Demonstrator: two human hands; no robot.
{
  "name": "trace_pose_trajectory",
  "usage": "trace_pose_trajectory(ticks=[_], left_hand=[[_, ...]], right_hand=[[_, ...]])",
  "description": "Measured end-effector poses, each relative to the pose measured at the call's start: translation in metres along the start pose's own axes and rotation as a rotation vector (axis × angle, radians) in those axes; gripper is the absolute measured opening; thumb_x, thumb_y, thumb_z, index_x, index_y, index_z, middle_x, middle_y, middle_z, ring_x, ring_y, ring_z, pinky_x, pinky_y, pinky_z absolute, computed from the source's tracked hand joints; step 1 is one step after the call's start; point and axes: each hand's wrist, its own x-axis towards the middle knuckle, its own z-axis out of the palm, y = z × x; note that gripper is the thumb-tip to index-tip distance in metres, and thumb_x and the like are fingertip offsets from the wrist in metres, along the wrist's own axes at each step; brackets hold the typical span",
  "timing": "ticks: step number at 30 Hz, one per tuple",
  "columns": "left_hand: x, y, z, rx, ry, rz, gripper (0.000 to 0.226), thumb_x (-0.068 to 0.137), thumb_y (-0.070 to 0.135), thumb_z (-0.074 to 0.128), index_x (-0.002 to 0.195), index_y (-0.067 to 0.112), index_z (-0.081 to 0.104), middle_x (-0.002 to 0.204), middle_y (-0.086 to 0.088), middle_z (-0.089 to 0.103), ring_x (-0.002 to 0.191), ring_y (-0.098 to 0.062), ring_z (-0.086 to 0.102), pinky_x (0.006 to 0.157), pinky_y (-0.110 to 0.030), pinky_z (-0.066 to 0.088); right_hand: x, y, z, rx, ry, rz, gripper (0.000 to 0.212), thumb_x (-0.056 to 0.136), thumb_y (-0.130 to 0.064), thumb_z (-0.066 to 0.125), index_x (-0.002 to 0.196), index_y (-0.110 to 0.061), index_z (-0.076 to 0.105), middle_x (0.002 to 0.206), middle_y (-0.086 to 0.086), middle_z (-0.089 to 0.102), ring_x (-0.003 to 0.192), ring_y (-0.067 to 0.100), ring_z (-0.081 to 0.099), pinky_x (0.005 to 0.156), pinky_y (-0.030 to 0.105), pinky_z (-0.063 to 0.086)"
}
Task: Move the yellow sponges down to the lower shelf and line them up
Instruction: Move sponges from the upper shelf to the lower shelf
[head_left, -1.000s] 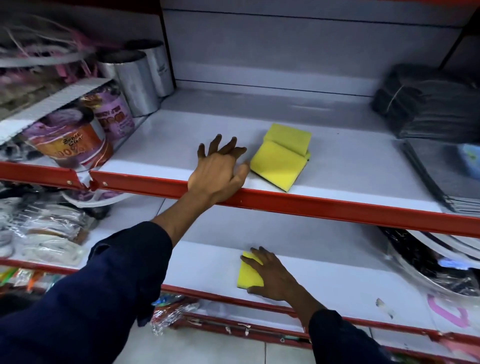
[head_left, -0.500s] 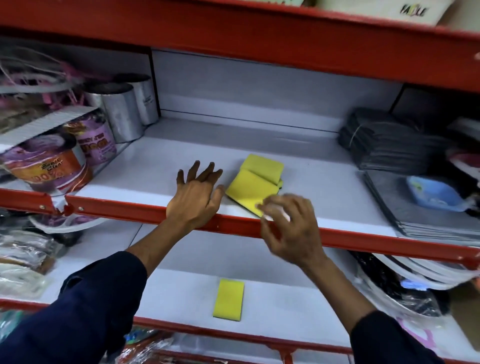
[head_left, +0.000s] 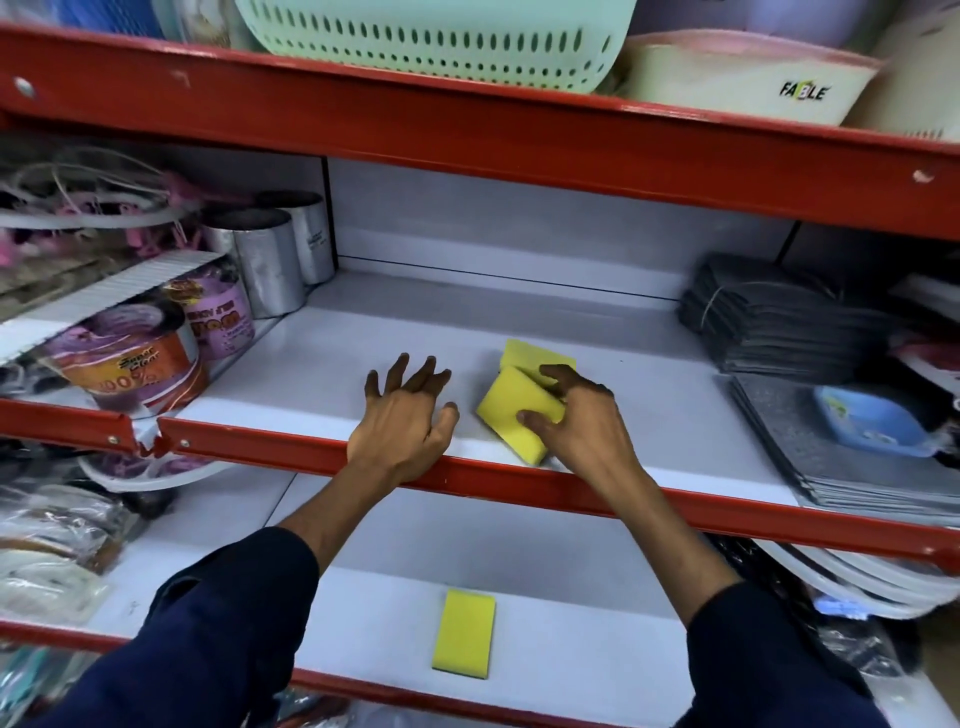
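Note:
Two yellow sponges lie on the middle shelf (head_left: 322, 358). The front sponge (head_left: 506, 405) is tilted, and my right hand (head_left: 582, 421) closes its fingers and thumb around it. A second sponge (head_left: 535, 356) sits just behind, partly under the first. My left hand (head_left: 405, 415) rests flat with spread fingers on the shelf's red front edge, to the left of the sponges, holding nothing. One more yellow sponge (head_left: 464, 633) lies flat on the lower shelf (head_left: 571, 654), near its front edge.
Metal cans (head_left: 270, 260) and purple tubs (head_left: 140, 358) stand at the shelf's left. Stacked dark cloths (head_left: 779, 317) and a blue dish (head_left: 872, 421) fill the right. Bagged goods (head_left: 52, 545) and white plates (head_left: 857, 577) flank the lower shelf. Baskets (head_left: 441, 36) sit on the top shelf.
My right hand left the sponge on the lower shelf, rose to the middle shelf and closed on the front sponge. The left hand stayed on the shelf edge. The view tilted upward.

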Motion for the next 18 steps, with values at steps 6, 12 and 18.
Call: trace_pose_trajectory(ticks=[6,12,18], left_hand=[[-0.001,0.000,0.001,0.013,0.004,0.007,0.069,0.089,0.050,0.019,0.151,0.025,0.039,0.165,0.001,0.028,0.155,-0.024,0.011,0.123,-0.060,0.008],[-0.002,0.001,0.002,0.021,0.020,0.019,0.065,0.089,0.047,0.025,0.148,0.026,0.043,0.163,-0.002,0.032,0.153,-0.028,0.016,0.121,-0.061,0.013],[-0.002,0.001,0.003,0.026,0.032,0.024,0.061,0.089,0.044,0.028,0.144,0.026,0.048,0.160,-0.004,0.038,0.151,-0.028,0.021,0.119,-0.060,0.017]], right_hand=[[-0.035,0.010,-0.031,0.251,0.192,-0.070,0.063,0.087,-0.029,0.060,0.144,-0.028,0.034,0.118,0.004,0.050,0.099,0.006,0.050,0.082,0.017,0.039],[-0.102,0.029,-0.033,0.405,0.335,-0.131,0.063,0.084,-0.017,0.051,0.143,-0.033,0.035,0.105,0.006,0.045,0.091,0.002,0.047,0.075,0.008,0.037],[-0.171,0.070,0.030,0.414,0.229,-0.144,0.047,0.087,-0.027,0.046,0.134,-0.029,0.044,0.102,0.005,0.044,0.098,-0.003,0.045,0.081,0.006,0.034]])
